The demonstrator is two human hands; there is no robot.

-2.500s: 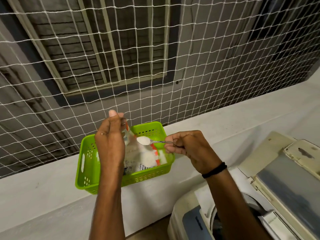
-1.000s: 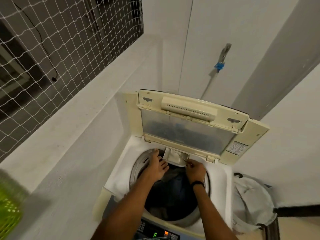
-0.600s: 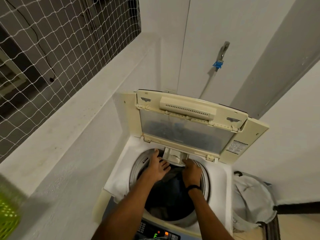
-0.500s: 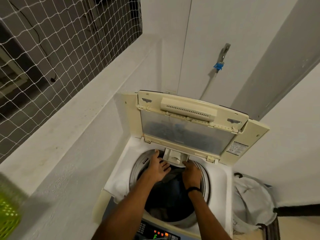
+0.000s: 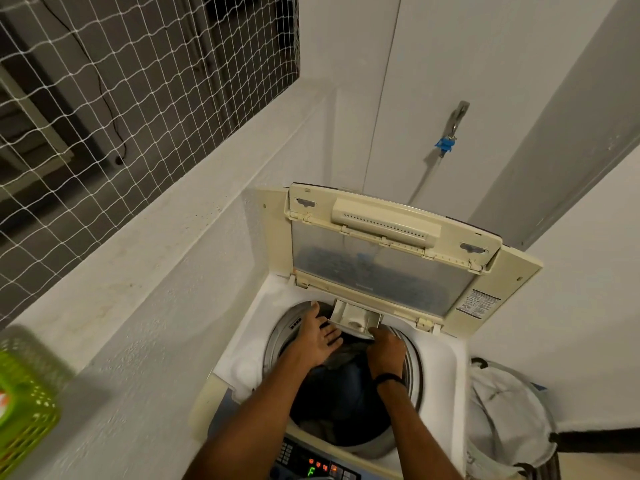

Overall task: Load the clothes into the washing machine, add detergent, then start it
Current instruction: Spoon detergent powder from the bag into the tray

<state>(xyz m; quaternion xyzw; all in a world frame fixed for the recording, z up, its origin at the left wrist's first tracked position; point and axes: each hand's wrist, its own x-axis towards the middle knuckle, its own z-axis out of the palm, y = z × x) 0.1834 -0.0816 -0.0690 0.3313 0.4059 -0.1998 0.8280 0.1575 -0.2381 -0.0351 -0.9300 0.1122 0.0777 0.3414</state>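
The top-loading washing machine (image 5: 441, 355) stands with its lid (image 5: 381, 268) raised against the wall. Dark clothes (image 5: 346, 382) lie in the drum. A small detergent drawer (image 5: 353, 315) juts out over the drum's back edge. My left hand (image 5: 317, 336) rests flat on the drum rim, fingers spread, just left of the drawer. My right hand (image 5: 386, 348) is curled at the drawer's front right corner, and its fingers hide whatever it holds. The control panel (image 5: 311, 469) glows with a green "F".
A green plastic basket (image 5: 24, 403) sits blurred on the white ledge (image 5: 138, 271) at far left, under the netted window (image 5: 104, 98). A pale laundry bag (image 5: 502, 410) stands right of the machine. A tap with a blue fitting (image 5: 446, 140) is on the back wall.
My view swung from the green basket, where my right hand held a spoonful of powder, to the machine. In the last second my right hand curled tighter at the drawer; my left stayed.
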